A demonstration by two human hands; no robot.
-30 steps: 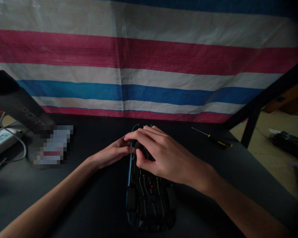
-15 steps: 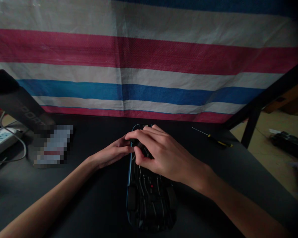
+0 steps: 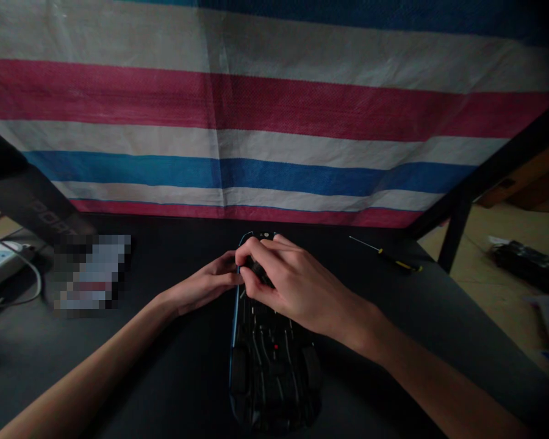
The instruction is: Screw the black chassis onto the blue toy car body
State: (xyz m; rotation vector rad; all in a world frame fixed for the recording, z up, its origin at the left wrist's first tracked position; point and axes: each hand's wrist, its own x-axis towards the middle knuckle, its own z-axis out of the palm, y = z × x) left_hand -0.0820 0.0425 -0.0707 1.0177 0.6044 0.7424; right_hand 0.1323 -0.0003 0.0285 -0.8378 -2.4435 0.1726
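We have a car [image 3: 277, 378] lying upside down on the black bench [image 3: 174, 378], straight before us, its length running away from us and its underside facing up. The underside is black, worked in low relief: long, slightly wavy ridges run lengthwise and catch a thin, pale shine. Near the middle of it we see a small red dot [image 3: 276, 347], the brightest spot on the dark surface. The two wheels [image 3: 239, 369] at the near end are black and stand out at either side. Along the left edge a narrow strip of glossy blue bodywork [image 3: 233, 332] shows, curving round towards the far end, where we can make out a small pale round mark [image 3: 266, 235]. The near end sinks into shadow, so its details are hard to read.

Our left hand [image 3: 208, 285] reaches to the car's far left side, thumb and fingers stretched towards its edge. Our right hand [image 3: 286, 268] arches over the far half and covers much of it, forefinger and thumb bent towards the same left side. Fingertips are partly hidden, so we cannot tell whether either of the hands is gripping. A screwdriver [image 3: 396, 260] lies well apart, to the right.
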